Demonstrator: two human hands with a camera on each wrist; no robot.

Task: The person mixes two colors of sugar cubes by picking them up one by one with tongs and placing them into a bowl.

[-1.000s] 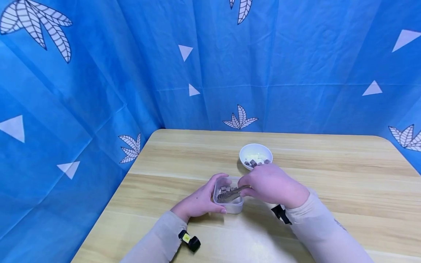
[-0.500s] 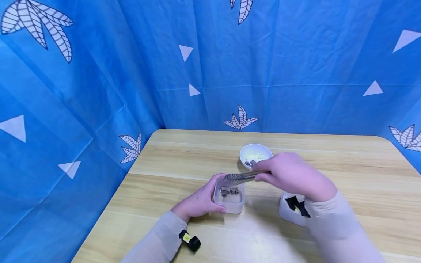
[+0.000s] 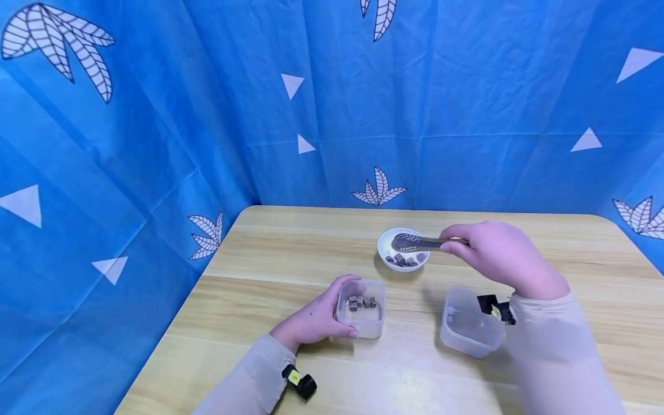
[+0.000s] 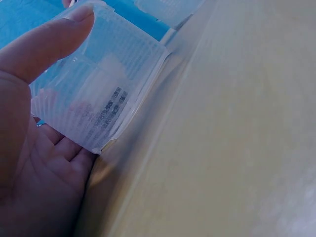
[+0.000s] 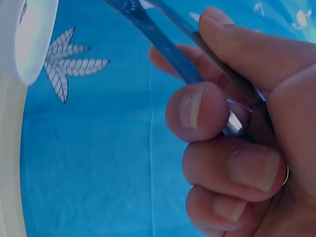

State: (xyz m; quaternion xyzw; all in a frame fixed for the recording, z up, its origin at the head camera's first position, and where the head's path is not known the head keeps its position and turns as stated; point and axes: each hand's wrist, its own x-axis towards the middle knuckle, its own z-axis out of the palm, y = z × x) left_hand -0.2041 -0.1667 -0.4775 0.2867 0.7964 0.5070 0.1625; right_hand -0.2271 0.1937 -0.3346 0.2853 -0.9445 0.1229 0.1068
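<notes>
My left hand (image 3: 324, 314) grips a clear plastic container (image 3: 369, 329) from its left side, thumb in front and fingers behind. Several small dark cubes (image 3: 354, 302) lie inside it, their dark shapes showing through the wall in the left wrist view. Metal tongs (image 3: 427, 243) are in my right hand (image 3: 500, 253), fingers curled round the handles. The perforated tips hover over a white bowl (image 3: 383, 253), where more dark cubes (image 3: 399, 260) and some pale pieces sit. In the right wrist view the tongs (image 5: 165, 47) slant up-left; whether their tips hold anything is hard to tell.
A second clear container (image 3: 469, 340) stands on the table below my right wrist, with a small bit inside at its left. The wooden table (image 3: 290, 242) ends at a blue patterned curtain (image 3: 332, 104) behind and to the left.
The right hand has carried the tongs from inside the left container up and rightward to above the white bowl. The second container has come into view. My left hand stays put.
</notes>
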